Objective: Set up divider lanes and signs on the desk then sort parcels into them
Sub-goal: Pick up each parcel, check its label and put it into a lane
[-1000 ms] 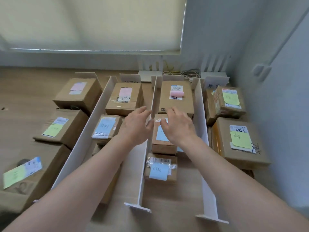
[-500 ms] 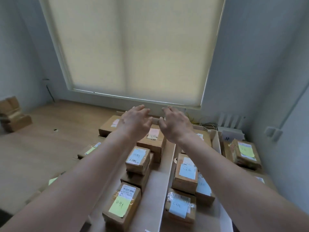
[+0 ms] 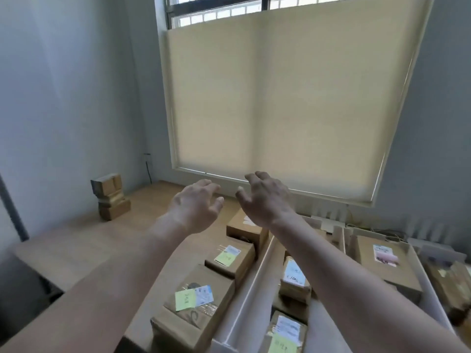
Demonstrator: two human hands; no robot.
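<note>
My left hand [image 3: 195, 206] and my right hand [image 3: 265, 197] hover side by side in the air above the desk, fingers loosely spread, holding nothing. Below them, cardboard parcels lie in lanes on the wooden desk [image 3: 84, 240]. A white divider [image 3: 251, 284] runs between a left row and the lane to its right. The nearest left parcel [image 3: 193, 314] carries a green note. Behind it sits another green-noted parcel [image 3: 230, 258]. A blue-noted parcel [image 3: 293, 278] lies right of the divider. A second divider [image 3: 430, 284] stands farther right, beside a parcel with a pink label [image 3: 384, 261].
A small stack of cardboard boxes [image 3: 109, 197] stands at the desk's far left by the wall. A window with a lowered beige blind [image 3: 280, 98] fills the wall ahead. White cables and upright cards [image 3: 328, 217] sit at the desk's back edge.
The view has swung up and to the left, from the lanes to the window. Both hands have lifted off the parcel in the middle lane and now float with nothing in them.
</note>
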